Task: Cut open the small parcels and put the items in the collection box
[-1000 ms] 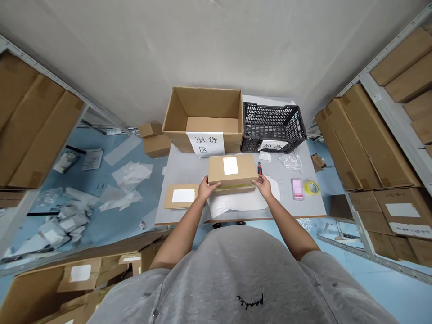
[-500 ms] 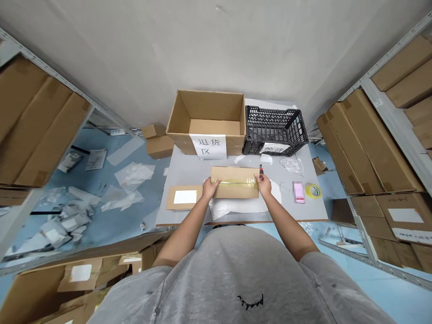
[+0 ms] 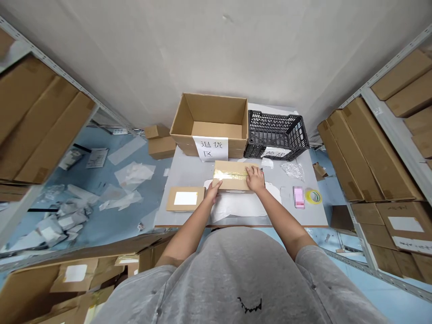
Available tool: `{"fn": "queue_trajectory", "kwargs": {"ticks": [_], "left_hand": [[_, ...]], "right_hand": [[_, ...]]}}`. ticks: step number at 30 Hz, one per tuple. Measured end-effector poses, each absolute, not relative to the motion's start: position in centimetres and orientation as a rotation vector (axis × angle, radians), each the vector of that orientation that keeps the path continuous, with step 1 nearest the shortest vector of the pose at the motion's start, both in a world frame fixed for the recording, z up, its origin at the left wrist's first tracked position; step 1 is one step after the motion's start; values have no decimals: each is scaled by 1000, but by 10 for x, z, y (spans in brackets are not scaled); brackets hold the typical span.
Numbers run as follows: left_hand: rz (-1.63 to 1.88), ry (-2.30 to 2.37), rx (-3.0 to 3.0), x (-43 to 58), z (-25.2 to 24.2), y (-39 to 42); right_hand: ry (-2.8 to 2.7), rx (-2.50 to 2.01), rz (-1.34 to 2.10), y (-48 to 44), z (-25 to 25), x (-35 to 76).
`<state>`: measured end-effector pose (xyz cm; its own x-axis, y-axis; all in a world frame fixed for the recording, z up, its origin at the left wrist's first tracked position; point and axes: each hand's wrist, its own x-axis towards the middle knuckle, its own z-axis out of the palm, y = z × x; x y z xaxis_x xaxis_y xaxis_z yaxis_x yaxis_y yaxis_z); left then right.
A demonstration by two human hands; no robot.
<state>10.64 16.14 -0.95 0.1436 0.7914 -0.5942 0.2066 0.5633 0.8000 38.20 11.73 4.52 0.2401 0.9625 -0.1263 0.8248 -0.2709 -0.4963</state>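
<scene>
A closed cardboard box (image 3: 232,183) with shiny clear tape along its top lies in front of me over a white sheet (image 3: 245,207). My left hand (image 3: 213,191) grips its near left corner, thumb on top and fingers down the side. On the right part of the top rests my right hand (image 3: 255,178), its fingers spread over the cardboard and tape. No cutter knife shows now; the box's right end is partly covered by that hand. Left of the box lies a flat carton (image 3: 171,198) with a white label.
Behind stand a large open carton (image 3: 207,102) with a paper sign and a black plastic crate (image 3: 276,118). To the right lie a phone (image 3: 299,197), a yellow tape roll (image 3: 313,196) and crumpled clear wrap (image 3: 293,171). Shelves of cartons (image 3: 366,144) flank the table.
My right hand has moved from the box's right edge onto its top. The box has shifted slightly away and its front side now shows. The red-and-black cutter knife by my right hand is out of sight.
</scene>
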Motion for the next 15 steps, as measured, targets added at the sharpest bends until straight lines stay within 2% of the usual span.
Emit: {"fn": "queue_trajectory", "kwargs": {"ticks": [9,15], "left_hand": [[657,1300,391,124,9,159],[755,1294,462,124,28,171]], "right_hand": [[-2028,-2099,772,194,58,368],[-1834,-2256,774,206,73,353]]}}
